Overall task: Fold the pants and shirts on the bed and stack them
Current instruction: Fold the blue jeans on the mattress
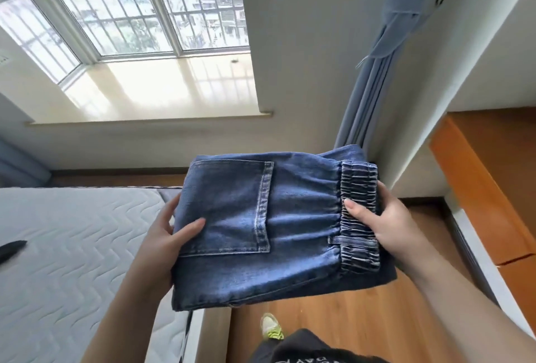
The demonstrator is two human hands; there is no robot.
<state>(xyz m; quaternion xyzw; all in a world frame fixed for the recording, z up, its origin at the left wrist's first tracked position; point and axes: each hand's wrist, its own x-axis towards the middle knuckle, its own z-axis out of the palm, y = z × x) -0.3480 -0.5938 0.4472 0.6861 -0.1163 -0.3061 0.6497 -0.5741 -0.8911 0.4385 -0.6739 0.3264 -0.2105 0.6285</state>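
Head view: a person stands beside a bed, looking down at both hands.
Folded jeans (261, 226): a blue denim bundle held in the air between the hands, above the bed's corner and the wooden floor (348, 319); back pocket up, elastic waistband to the right.
Left hand (165, 235): grasps the bundle's left edge, thumb on top.
Right hand (380, 217): grips the waistband end, thumb pressed on the elastic.
Bed (72, 246): lower left, bare quilted mattress; a dark item (11, 249) lies at its left edge.
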